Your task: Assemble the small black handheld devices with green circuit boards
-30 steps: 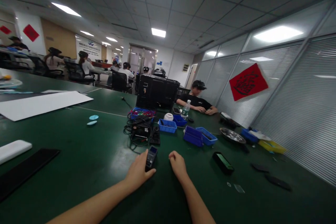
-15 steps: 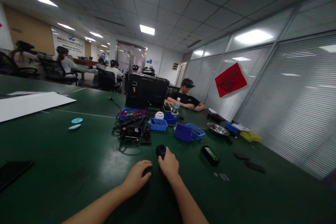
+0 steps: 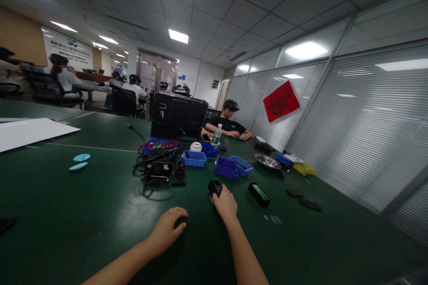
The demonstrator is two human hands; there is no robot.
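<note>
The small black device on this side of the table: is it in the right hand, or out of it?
In the right hand: its fingers wrap the near part of the small black device.

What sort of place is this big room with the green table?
It looks like an office or workshop: people sit on office chairs, blinds cover the windows, and the green table holds blue bins and tangled cables.

Near the table's [image 3: 100, 218] right edge sit a steel bowl [image 3: 267, 162] and a yellow tray [image 3: 304, 169]; a large black casing [image 3: 180, 118] stands toward the far edge, 1 bottle [image 3: 217, 136] beside it.
</note>
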